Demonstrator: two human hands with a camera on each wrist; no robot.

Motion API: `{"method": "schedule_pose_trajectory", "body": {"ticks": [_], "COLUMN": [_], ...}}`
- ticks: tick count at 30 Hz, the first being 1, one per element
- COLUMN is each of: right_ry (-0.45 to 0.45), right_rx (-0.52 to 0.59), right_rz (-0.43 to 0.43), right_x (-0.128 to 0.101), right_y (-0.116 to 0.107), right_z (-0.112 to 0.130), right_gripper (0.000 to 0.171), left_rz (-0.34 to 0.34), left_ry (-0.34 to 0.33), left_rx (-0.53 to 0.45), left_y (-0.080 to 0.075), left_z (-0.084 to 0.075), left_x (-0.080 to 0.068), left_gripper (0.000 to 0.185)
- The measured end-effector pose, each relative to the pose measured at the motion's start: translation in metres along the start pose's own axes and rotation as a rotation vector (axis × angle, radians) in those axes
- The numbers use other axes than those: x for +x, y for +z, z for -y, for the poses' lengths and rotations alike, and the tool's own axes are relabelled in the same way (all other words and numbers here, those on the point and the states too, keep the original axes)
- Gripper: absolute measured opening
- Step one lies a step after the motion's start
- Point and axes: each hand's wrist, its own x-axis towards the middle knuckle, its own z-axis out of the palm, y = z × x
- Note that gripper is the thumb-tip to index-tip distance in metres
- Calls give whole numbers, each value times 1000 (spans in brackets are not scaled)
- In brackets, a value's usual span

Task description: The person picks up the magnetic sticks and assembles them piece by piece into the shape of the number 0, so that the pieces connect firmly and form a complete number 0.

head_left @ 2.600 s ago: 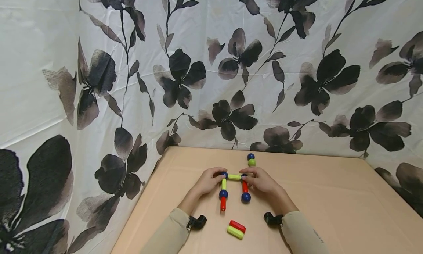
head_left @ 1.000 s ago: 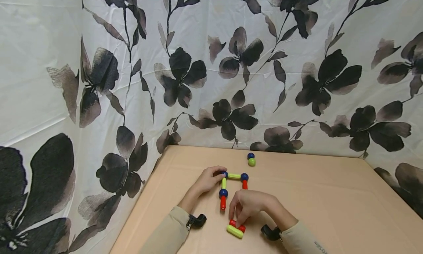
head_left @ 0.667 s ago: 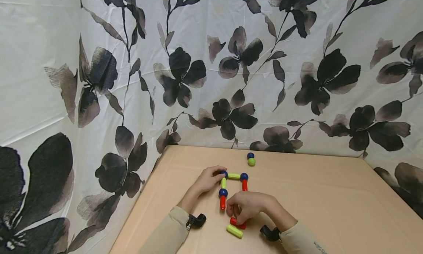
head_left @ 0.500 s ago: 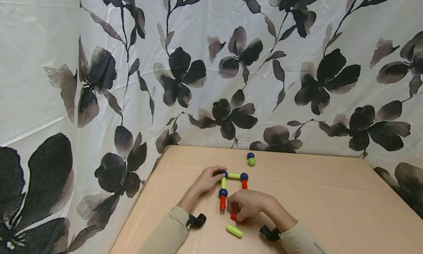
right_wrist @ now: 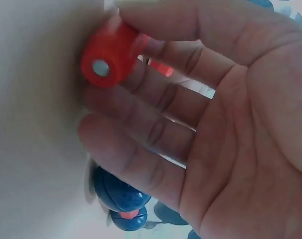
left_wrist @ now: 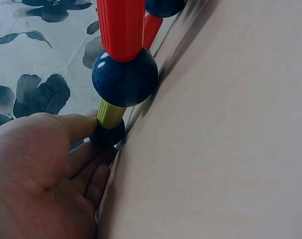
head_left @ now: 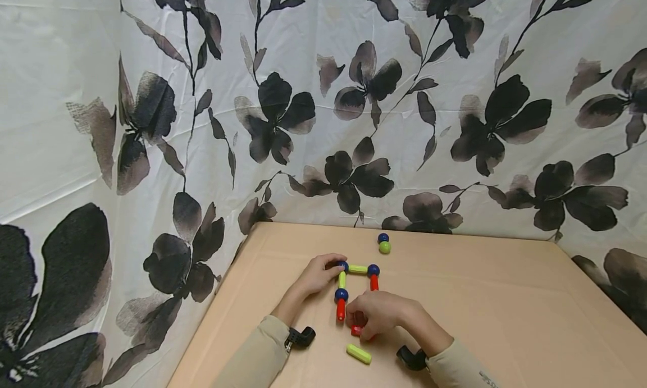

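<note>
A chain of magnetic rods and balls lies on the table. My left hand [head_left: 319, 274] pinches the blue ball [left_wrist: 108, 135] at its far-left corner. From there a yellow-green rod [head_left: 358, 269] runs right to another blue ball [head_left: 373, 270] and a red rod [head_left: 374, 283]. A short yellow-green rod [head_left: 342, 280], a blue ball [head_left: 341, 295] and a red rod [head_left: 341, 310] run toward me. Between thumb and fingers my right hand [head_left: 381, 312] holds a loose red magnetic rod [right_wrist: 111, 55], its silver end showing. That hand hides the chain's near-right ball in the head view.
A loose yellow-green rod [head_left: 359, 354] lies nearer me. A blue ball [head_left: 383, 238] and a green ball [head_left: 384, 247] touch each other toward the table's back edge. Behind the table [head_left: 505, 309] hangs a flowered cloth [head_left: 429, 124].
My right hand has let go of the far-right blue ball, come nearer and taken hold of the red rod. It has drawn that rod away from the loose yellow-green one. My left hand stays put.
</note>
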Motion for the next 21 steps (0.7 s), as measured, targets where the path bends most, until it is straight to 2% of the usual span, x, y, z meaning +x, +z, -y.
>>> {"method": "schedule_pose_trajectory", "body": {"ticks": [5, 9, 13, 16, 21], "right_ry": [-93, -115, -108, -137, -164], "right_rx": [104, 165, 181, 170, 167], "right_rz": [1, 0, -7, -23, -57], "right_x": [-1, -6, -11, -13, -15], "right_y": [-6, -13, -18, -22, -26], "right_z": [-9, -17, -23, -25, -27], "right_gripper": [20, 20, 20, 17, 24], "left_rz": [1, -5, -8, -9, -4], "left_ry": [5, 18, 22, 22, 10], "left_rx": [-9, -13, -13, -10, 1], "left_y": [-1, -1, 0, -1, -1], "left_z": [-1, -2, -2, -2, 0], "left_x": [-1, -1, -1, -1, 0], "left_gripper": [34, 33, 32, 32, 34]}}
